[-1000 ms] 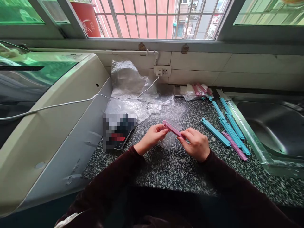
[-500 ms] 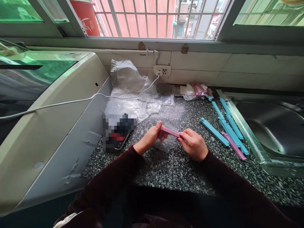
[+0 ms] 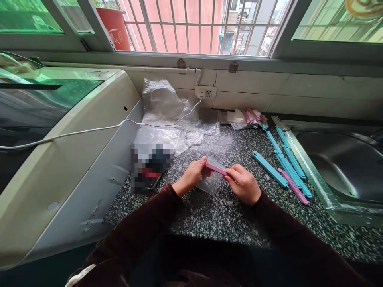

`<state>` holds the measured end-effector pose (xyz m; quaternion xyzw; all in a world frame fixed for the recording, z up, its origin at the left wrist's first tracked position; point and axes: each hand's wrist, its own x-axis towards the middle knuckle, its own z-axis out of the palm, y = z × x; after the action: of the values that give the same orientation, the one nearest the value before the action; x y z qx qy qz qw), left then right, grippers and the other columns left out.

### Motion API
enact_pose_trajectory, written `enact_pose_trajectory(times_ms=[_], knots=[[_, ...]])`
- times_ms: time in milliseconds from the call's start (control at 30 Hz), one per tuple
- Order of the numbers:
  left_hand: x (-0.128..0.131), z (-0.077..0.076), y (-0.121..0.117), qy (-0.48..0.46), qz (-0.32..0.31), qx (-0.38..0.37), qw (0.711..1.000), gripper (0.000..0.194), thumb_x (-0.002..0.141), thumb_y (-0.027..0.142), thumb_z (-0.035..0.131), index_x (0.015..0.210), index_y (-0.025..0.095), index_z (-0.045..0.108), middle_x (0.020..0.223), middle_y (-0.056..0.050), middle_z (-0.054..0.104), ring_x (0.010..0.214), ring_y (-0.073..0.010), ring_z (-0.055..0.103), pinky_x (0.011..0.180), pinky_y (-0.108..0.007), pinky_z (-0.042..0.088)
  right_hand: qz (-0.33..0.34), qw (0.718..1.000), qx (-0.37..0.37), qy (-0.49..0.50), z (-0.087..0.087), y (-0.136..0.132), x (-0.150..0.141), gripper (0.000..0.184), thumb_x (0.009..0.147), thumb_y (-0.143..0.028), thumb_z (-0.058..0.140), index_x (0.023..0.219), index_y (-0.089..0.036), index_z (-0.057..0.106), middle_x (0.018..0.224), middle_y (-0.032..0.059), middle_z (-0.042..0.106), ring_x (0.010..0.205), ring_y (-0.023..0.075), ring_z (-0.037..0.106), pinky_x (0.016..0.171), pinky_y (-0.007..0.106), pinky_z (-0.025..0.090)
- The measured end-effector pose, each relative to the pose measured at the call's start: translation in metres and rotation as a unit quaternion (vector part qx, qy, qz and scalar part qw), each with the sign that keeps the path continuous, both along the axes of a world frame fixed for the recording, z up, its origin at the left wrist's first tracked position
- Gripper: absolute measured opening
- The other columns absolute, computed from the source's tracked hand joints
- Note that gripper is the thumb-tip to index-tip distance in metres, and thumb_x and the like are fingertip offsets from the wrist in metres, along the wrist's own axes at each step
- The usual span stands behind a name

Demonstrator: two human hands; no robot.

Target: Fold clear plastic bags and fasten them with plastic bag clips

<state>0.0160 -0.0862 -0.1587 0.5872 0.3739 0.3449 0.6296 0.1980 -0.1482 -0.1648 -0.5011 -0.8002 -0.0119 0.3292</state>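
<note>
A pink bag sealing clip point(image 3: 216, 168) lies across a small clear plastic bag point(image 3: 210, 185), both raised above the speckled countertop. My left hand point(image 3: 193, 175) is closed on the clip's left end, thumb on top, with the bag beside its fingers. At the clip's right end, my right hand point(image 3: 243, 184) pinches it between thumb and fingers. To the right lie several blue clips point(image 3: 270, 169) and one pink clip point(image 3: 293, 186). Several pink clips with clear bags form a pile point(image 3: 249, 117) near the wall.
Crumpled clear plastic bags point(image 3: 164, 107) lean by the wall. In front of them is a blurred-out phone point(image 3: 154, 169). A white cable point(image 3: 121, 124) runs from the wall socket point(image 3: 205, 92) over the cream machine point(image 3: 74, 131) at left. A metal sink point(image 3: 344, 159) is at right.
My left hand has shifted its hold, thumb now over the clip's left end, and more of the bag shows below the clip. The view has tilted slightly.
</note>
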Motion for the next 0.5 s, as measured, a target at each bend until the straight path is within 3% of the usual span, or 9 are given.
enact_pose_trajectory(times_ms=[333, 500], knots=[[0.0008, -0.0031, -0.0022, -0.043, 0.017, 0.002, 0.999, 0.061, 0.080, 0.063, 0.034, 0.048, 0.014, 0.053, 0.044, 0.000, 0.046, 0.043, -0.0093, 0.038, 0.049, -0.026, 0.029, 0.018, 0.999, 0.030, 0.038, -0.0014, 0.0016, 0.0002, 0.017, 0.085, -0.019, 0.049, 0.091, -0.016, 0.064, 0.068, 0.0044, 0.052, 0.058, 0.0136, 0.051, 0.054, 0.025, 0.047], [0.0007, -0.0039, 0.0022, -0.056, 0.027, -0.037, 0.997, 0.058, 0.074, 0.067, 0.041, 0.056, 0.014, 0.055, 0.048, -0.001, 0.051, 0.043, -0.0084, 0.040, 0.048, -0.024, 0.030, 0.019, 0.996, 0.061, 0.064, 0.0002, 0.0019, 0.0007, 0.018, 0.084, -0.018, 0.052, 0.096, -0.016, 0.064, 0.071, 0.0054, 0.055, 0.060, 0.0142, 0.054, 0.055, 0.026, 0.048]])
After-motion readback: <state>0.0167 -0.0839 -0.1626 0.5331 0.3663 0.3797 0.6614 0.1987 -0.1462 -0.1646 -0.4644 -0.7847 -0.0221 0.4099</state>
